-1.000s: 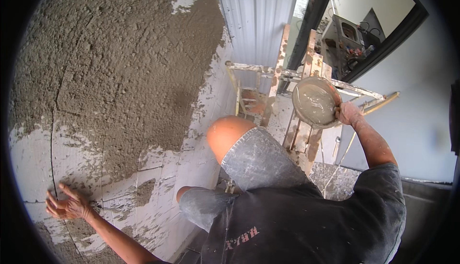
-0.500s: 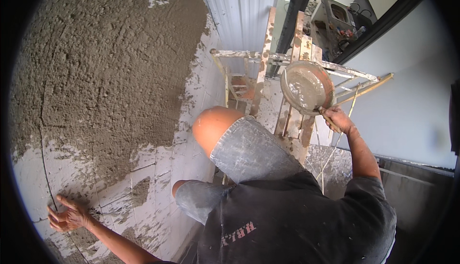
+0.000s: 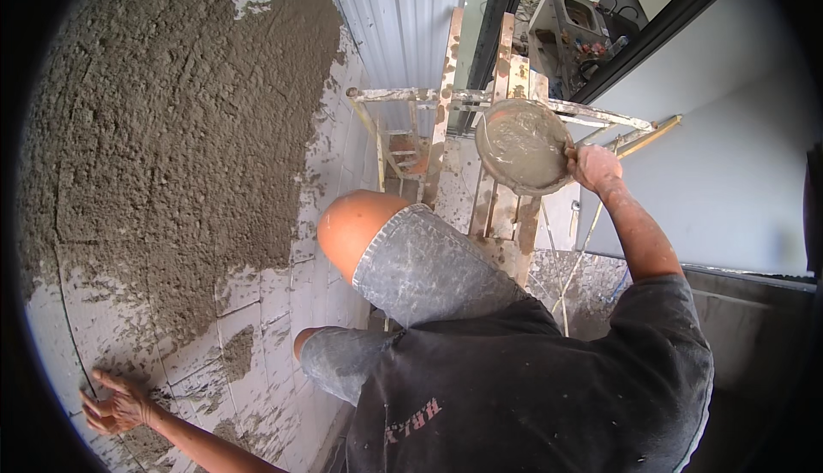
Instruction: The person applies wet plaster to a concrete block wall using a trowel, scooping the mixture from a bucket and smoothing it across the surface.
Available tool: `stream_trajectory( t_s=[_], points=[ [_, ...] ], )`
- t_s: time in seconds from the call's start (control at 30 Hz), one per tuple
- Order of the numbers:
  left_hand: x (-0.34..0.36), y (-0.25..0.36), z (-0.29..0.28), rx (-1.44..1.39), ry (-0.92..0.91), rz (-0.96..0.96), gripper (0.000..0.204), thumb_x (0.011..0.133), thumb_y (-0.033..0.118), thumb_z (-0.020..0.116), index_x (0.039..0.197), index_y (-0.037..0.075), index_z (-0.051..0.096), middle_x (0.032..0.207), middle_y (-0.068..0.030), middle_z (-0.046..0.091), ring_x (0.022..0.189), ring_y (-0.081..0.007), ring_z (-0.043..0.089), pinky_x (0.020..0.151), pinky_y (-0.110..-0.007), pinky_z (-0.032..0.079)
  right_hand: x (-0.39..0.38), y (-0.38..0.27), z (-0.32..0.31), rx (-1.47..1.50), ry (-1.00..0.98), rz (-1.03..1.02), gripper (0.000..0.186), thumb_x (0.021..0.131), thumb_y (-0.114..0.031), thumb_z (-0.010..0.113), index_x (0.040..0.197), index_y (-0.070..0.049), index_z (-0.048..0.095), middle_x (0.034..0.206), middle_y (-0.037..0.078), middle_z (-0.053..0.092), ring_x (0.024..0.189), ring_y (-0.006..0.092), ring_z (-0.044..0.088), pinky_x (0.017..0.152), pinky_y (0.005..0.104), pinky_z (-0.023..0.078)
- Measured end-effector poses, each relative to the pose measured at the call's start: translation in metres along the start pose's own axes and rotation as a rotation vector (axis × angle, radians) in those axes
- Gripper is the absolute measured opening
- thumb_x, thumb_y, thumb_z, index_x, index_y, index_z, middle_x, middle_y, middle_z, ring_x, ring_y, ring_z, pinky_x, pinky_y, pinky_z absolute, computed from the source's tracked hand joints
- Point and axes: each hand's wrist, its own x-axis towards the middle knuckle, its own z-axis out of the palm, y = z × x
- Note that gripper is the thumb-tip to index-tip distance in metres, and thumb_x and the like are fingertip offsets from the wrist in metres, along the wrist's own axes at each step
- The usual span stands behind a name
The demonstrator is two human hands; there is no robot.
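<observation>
My left hand (image 3: 120,406) is spread with bent fingers against the white block wall (image 3: 64,327) at the lower left, below a large patch of rough grey mortar (image 3: 163,130). My right hand (image 3: 594,166) is closed at the right rim of a round bucket (image 3: 523,143) of wet grey mortar; its fingers hide what they grip. The bucket sits on narrow mortar-spotted planks (image 3: 504,216) of the scaffold. My bare knee (image 3: 356,233), below grey shorts, is between the wall and the planks.
A metal scaffold frame (image 3: 390,94) crosses beyond my knee, beside white corrugated sheeting (image 3: 399,18). A dark-framed opening (image 3: 634,44) at the upper right shows a steel sink (image 3: 578,12) with clutter. A pale grey wall (image 3: 720,181) stands at the right, with a ledge below.
The view has shifted, so the scaffold and bucket appear further up and left. My right hand has moved up along the bucket rim, and the tool handle seen in it earlier is hidden now.
</observation>
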Motion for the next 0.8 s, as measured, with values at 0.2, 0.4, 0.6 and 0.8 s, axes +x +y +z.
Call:
stream_trajectory(
  t_s=[0.2, 0.4, 0.6, 0.8],
  points=[
    [-0.002, 0.000, -0.002, 0.011, -0.060, -0.032, 0.058, 0.091, 0.066, 0.067, 0.122, 0.016, 0.066, 0.117, -0.0062, 0.059, 0.111, -0.0267, 0.054, 0.096, -0.045, 0.047, 0.030, 0.004, 0.040, 0.123, -0.280, -0.188, 0.046, 0.092, -0.035, 0.061, 0.099, 0.009, 0.072, 0.094, 0.027, 0.074, 0.091, 0.0364, 0.075, 0.081, 0.0474, 0.058],
    [0.000, 0.009, -0.002, 0.004, -0.029, -0.043, 0.061, 0.090, 0.068, 0.067, 0.123, 0.016, 0.066, 0.115, -0.0053, 0.059, 0.114, -0.0256, 0.053, 0.098, -0.043, 0.046, -0.004, -0.003, 0.028, 0.584, -0.465, -0.046, 0.049, 0.095, -0.042, 0.066, 0.069, 0.000, 0.062, 0.060, 0.008, 0.060, 0.043, 0.0151, 0.055, 0.042, 0.0334, 0.046],
    [0.001, 0.006, 0.000, -0.014, 0.031, -0.014, 0.060, 0.089, 0.067, 0.069, 0.119, 0.015, 0.068, 0.114, -0.0044, 0.060, 0.111, -0.0248, 0.054, 0.099, -0.041, 0.046, -0.031, 0.013, 0.077, 1.173, -0.529, 0.135, 0.046, 0.095, -0.045, 0.067, 0.078, -0.003, 0.065, 0.058, 0.003, 0.057, 0.044, 0.0129, 0.055, 0.038, 0.0310, 0.043],
    [-0.006, 0.001, 0.001, 0.051, -0.008, -0.007, 0.060, 0.089, 0.065, 0.070, 0.120, 0.015, 0.067, 0.112, -0.0038, 0.061, 0.109, -0.0251, 0.056, 0.099, -0.042, 0.046, -0.034, 0.008, 0.051, 0.823, -0.259, 0.042, 0.046, 0.094, -0.041, 0.067, 0.076, 0.001, 0.068, 0.061, 0.013, 0.064, 0.050, 0.0234, 0.064, 0.050, 0.0378, 0.053]
  ],
)
